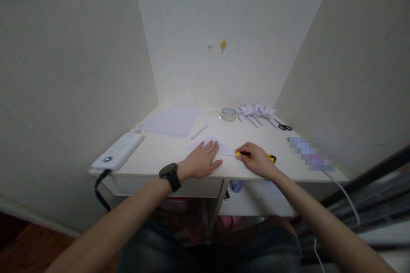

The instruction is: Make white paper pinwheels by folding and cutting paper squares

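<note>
My left hand [202,158] lies flat with fingers spread on a folded sheet of white paper [226,149], pressing it to the white desk [153,158]. A dark watch [168,171] is on that wrist. In my right hand [254,160] is a yellow and black utility knife [272,158], its front end at the right corner of the paper. Whether the blade touches the paper is too small to tell. Just beyond the left hand lies a thin rolled paper stick [200,131].
Flat paper sheets [173,119] lie at the back left. A roll of clear tape [228,114], several folded paper pinwheels [254,113] and black-handled scissors [285,127] sit at the back right. A white device [120,152] stands left; a blurred-out phone-like object [309,153] lies right.
</note>
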Tool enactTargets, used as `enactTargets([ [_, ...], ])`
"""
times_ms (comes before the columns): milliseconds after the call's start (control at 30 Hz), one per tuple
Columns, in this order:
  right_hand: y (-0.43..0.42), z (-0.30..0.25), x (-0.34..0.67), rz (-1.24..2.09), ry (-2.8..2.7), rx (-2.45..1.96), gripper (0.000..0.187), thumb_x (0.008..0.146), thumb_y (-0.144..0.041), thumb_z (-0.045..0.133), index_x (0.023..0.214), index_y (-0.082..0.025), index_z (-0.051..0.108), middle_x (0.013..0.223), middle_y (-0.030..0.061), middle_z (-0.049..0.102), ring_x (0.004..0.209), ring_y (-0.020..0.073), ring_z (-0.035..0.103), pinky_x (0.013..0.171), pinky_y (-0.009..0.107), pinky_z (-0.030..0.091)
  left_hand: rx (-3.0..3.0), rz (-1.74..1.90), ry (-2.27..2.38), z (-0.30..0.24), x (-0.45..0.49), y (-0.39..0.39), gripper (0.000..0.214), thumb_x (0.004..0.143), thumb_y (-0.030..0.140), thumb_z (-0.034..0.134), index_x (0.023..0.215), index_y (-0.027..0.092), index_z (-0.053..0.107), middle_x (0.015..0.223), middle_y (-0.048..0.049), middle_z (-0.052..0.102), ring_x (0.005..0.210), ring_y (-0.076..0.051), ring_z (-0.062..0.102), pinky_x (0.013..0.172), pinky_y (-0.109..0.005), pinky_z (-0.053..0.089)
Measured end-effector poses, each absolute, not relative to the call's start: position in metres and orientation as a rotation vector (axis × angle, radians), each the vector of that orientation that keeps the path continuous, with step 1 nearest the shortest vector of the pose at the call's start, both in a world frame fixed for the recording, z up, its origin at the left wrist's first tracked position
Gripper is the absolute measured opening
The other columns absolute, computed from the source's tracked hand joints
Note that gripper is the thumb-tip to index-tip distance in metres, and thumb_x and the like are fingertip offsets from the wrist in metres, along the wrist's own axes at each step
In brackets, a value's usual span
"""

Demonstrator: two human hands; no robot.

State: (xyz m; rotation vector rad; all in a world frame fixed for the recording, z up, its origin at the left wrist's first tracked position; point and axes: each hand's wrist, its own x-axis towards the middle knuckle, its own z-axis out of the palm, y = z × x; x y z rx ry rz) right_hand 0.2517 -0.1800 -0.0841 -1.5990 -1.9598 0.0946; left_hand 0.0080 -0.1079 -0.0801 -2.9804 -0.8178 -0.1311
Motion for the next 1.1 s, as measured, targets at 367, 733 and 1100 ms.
enactTargets([
  [367,-0.179,-0.087,0.255,0.104,-1.936,-1.584,0.021,0.08,-0.017,0.067,0.099,-0.019,0.077,0.091,0.008,0.067,0.088,0.0224,0.062,0.079,0.033,0.048,-2.979,-0.127,-0.819,-0.078,0.008,-0.109,0.073,0.1,0.054,0.016,0.151,0.002,0.025,0.159,-0.0194,0.021,0.148,-0.028,0.018,0.119,-0.043,0.011],
  [733,-0.176,-0.09,0.261,0.109,-1.979,-1.551,0.021,0.08,-0.019,0.068,0.098,-0.02,0.078,0.091,0.0076,0.067,0.086,0.0224,0.062,0.077,0.034,0.049,-2.98,-0.149,-0.809,-0.079,0.008,-0.108,0.074,0.1,0.054,0.017,0.151,0.002,0.026,0.158,-0.0193,0.023,0.148,-0.028,0.02,0.119,-0.043,0.011],
  [1100,-0.169,-0.087,0.267,0.19,-2.012,-1.532,0.021,0.078,-0.021,0.072,0.098,-0.022,0.078,0.089,0.0058,0.067,0.084,0.0212,0.063,0.076,0.033,0.048,-2.978,-0.161,-0.784,-0.081,0.008,-0.107,0.074,0.1,0.056,0.015,0.151,0.004,0.027,0.158,-0.0187,0.023,0.148,-0.028,0.021,0.118,-0.042,0.013],
])
